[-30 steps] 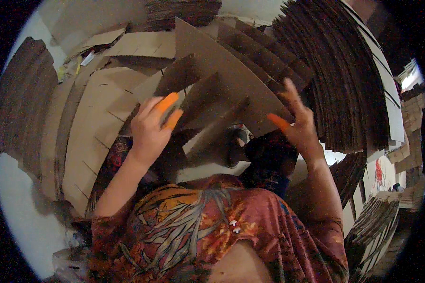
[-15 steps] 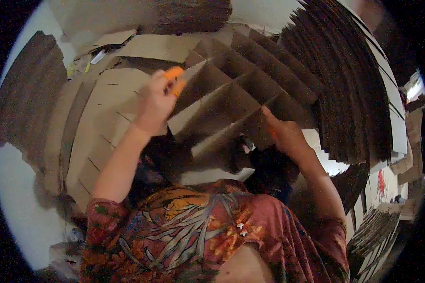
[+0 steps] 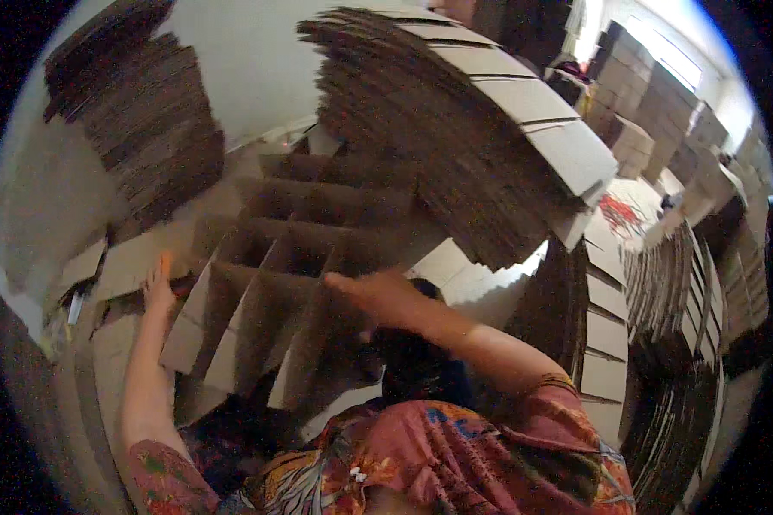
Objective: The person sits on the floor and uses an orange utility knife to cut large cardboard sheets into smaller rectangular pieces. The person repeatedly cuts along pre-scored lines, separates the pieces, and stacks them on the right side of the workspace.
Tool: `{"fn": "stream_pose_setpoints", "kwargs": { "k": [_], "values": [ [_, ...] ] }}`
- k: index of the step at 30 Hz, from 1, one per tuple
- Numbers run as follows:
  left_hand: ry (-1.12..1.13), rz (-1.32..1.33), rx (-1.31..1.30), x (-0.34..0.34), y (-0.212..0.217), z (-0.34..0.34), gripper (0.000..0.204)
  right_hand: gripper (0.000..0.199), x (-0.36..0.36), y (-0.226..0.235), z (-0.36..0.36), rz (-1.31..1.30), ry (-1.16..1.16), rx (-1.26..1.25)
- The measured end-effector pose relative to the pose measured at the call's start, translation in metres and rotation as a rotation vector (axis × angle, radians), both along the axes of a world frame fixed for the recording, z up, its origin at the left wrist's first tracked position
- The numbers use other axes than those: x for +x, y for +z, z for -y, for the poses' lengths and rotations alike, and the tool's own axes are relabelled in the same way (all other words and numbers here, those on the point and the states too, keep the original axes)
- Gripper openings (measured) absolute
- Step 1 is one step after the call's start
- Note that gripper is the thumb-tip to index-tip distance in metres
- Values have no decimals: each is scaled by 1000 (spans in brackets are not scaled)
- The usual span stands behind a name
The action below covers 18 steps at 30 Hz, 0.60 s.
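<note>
A cardboard divider grid (image 3: 301, 257) stands opened out in front of the person, its slotted strips crossing to make rows of cells. It lies between the two hands, tilted, its near edge low toward the lap and its far edge up by the stacks.

The left hand (image 3: 157, 287) is at the grid's left edge, fingers up, with an orange tip showing at the top; it touches the outer strip, though I cannot tell whether it grips it. The right hand (image 3: 378, 293) lies flat over the grid's right side, palm down, fingers stretched leftward; it is blurred, so whether it presses or only hovers is unclear. The hands are well apart, one on each side.

One grid, two hands. Both arms are stretched forward from flowered sleeves (image 3: 455, 455), the left nearly straight, the right bent at the elbow.

Around it I count three big stacks of flat cardboard: one upper left (image 3: 146, 129), one overhanging at top centre (image 3: 455, 120), one on the right (image 3: 661, 283). Loose sheets (image 3: 120, 266) lie under the left hand.
</note>
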<state>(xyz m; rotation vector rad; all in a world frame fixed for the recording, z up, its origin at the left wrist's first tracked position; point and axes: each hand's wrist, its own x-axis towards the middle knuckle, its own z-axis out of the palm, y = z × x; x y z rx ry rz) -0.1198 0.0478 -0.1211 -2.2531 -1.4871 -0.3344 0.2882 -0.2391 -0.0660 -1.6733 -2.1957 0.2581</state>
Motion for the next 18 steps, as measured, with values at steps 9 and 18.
{"fn": "stream_pose_setpoints", "kwargs": {
  "k": [9,18],
  "values": [
    [-203,808,-497,-5,-15,-40,28,51,-9,-5,4,17,-48,129],
    [-340,900,20,2,119,53,30,46,-40,21,15,-298,-71,614]
  ]
}}
